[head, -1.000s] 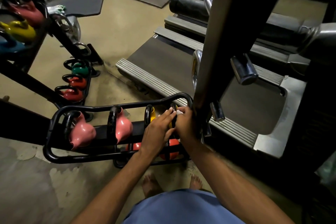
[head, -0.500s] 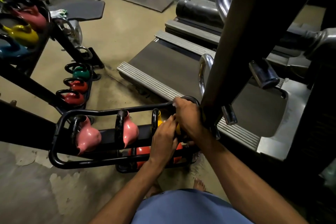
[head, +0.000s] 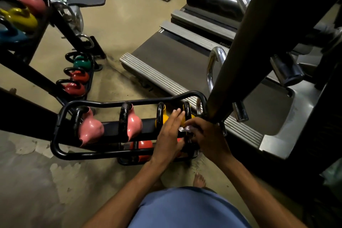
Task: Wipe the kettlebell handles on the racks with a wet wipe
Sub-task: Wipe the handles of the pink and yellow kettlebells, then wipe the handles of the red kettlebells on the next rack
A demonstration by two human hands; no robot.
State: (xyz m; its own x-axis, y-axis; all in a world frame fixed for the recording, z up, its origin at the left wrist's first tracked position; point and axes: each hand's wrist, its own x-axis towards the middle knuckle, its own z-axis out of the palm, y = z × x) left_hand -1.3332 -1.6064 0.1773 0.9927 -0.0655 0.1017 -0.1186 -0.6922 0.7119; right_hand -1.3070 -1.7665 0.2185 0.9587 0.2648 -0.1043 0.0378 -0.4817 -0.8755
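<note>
Pinching the crumpled white wet wipe [head: 185, 129] in curled fingers, the right hand [head: 209, 135] works at the right end of the black tubular steel rack [head: 129, 101]. The wipe sits just below the black loop handle [head: 187, 110] of the end kettlebell, right at the tip of that hand (whether it touches the handle itself, I cannot tell). The left hand [head: 169, 137] lies flat, fingers straight and together, gripping nothing, laid against the yellow kettlebell [head: 164, 119] next along, its fingertips just beside the wipe. Further left on the same shelf lean two pink kettlebells [head: 90, 128]. A red kettlebell [head: 143, 147] shows on the lower tier, and a grey treadmill deck [head: 175, 61] lies beyond the rack.
</note>
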